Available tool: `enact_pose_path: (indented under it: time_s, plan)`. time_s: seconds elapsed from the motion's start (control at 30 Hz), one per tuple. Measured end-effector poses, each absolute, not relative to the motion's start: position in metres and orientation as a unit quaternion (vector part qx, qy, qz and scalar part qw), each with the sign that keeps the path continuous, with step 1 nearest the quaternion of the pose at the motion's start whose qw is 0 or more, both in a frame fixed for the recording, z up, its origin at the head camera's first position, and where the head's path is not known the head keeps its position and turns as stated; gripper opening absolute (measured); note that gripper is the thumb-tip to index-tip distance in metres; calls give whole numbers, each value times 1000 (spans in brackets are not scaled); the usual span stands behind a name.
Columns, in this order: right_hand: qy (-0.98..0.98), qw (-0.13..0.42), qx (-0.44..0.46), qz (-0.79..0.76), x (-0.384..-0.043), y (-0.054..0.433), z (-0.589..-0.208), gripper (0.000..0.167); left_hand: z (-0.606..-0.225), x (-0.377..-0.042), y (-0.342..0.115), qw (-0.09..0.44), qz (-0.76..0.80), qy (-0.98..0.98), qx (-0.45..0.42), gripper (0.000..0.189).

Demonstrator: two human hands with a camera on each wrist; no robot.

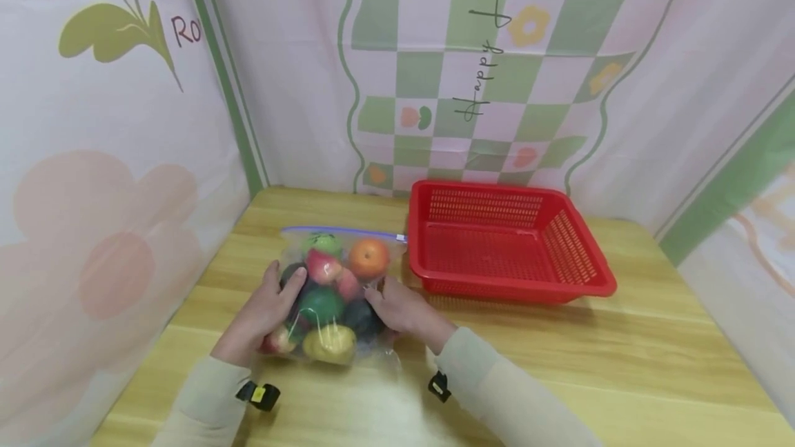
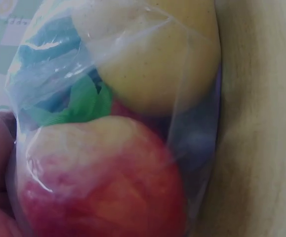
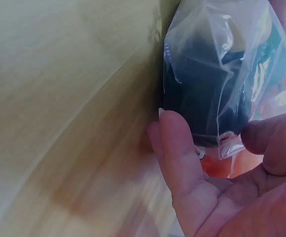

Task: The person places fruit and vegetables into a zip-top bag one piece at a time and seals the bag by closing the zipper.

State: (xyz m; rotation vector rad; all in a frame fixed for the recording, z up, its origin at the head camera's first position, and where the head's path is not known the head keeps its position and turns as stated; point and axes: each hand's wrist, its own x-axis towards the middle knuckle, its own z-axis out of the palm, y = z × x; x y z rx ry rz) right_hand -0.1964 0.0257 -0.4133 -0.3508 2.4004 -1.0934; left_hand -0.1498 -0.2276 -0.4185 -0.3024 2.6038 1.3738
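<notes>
A clear zip bag (image 1: 348, 231) with a blue closure strip lies full of fruit on the table. My left hand (image 1: 271, 305) grips its left side, thumb on top; my right hand (image 1: 406, 309) holds the right side between thumb and fingers, beside a dark round fruit (image 3: 197, 94). Through the plastic show an orange (image 1: 369, 258), a light green fruit (image 1: 326, 243), a dark green one (image 1: 323, 304) and a pinkish-red one (image 1: 324, 266). Near the bottom lie a speckled yellow fruit (image 2: 152, 54) and a red-and-yellow fruit (image 2: 108, 182). Other contents are partly hidden.
Just right of the bag stands a red plastic basket (image 1: 605, 285) with perforated sides and nothing inside. The wooden table (image 1: 559, 378) runs back to a patterned curtain (image 1: 298, 88), with more cloth at left and right.
</notes>
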Motion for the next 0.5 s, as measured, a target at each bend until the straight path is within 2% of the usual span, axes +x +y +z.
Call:
enact_pose_path:
  time_s: [0.23,0.5]
  plan:
    - [889,214,-132,-384,-195,26,-414,59,-418,-147,-225,86,454,881,-98,97]
    - [901,202,-137,-358,-194,27,-415,63,-422,-146,-226,79,454,882,-95,96]
